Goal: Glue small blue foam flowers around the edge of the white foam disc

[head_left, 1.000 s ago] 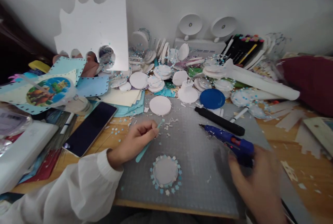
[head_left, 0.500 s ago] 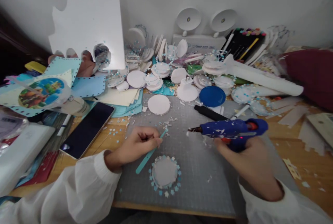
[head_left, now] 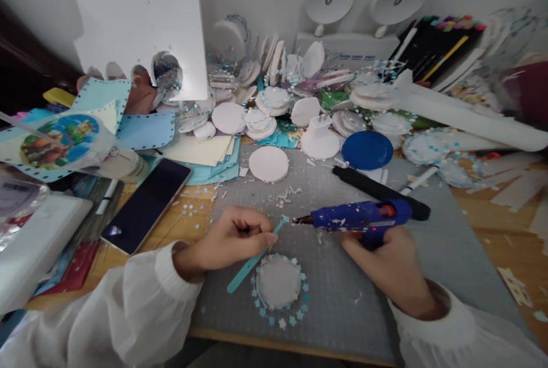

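Note:
My left hand (head_left: 237, 238) is closed around a thin teal stick (head_left: 246, 273), which slants up to the right and has a small light-blue piece at its upper tip. My right hand (head_left: 387, 262) grips a blue glue gun (head_left: 351, 215) spotted with white bits. Its dark nozzle points left, very close to the stick's tip; whether they touch I cannot tell. Below them a round white disc (head_left: 279, 281), ringed with small blue and white stars, lies on the grey cutting mat (head_left: 334, 311).
A plain white disc (head_left: 269, 164), a blue disc (head_left: 367, 150) and a black pen-like tool (head_left: 377, 188) lie behind my hands. At left are a phone (head_left: 148, 205) and a cup (head_left: 64, 142). Decorated discs crowd the back, before a white device (head_left: 349, 48).
The glue gun in my right hand has moved left, its nozzle now close to the stick's tip. The camera view has shifted slightly. My left hand still holds the stick.

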### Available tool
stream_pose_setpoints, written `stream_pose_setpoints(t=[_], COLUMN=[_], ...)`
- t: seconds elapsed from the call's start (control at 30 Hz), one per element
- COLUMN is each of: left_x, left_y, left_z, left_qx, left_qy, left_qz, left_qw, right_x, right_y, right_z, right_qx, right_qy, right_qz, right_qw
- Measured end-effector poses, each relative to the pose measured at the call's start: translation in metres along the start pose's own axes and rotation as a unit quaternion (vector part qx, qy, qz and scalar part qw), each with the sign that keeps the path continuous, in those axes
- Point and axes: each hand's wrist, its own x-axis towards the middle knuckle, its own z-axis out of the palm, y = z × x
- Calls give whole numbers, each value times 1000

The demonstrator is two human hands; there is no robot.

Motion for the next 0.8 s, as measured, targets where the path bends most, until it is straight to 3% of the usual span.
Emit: stream_pose_setpoints(t=[0.43, 0.8], left_x=[0, 0], left_y=[-1, -1], left_z=[0, 0], left_qx=[-5, -14], left_qy=[-26, -31], left_qz=[16, 18], left_qw=[1000, 999], right_x=[0, -2], right_y=[2, 6], right_z=[3, 3], right_qx=[1, -2], right_qy=[-15, -9], right_qz=[12, -26], right_qw=[1000, 1000])
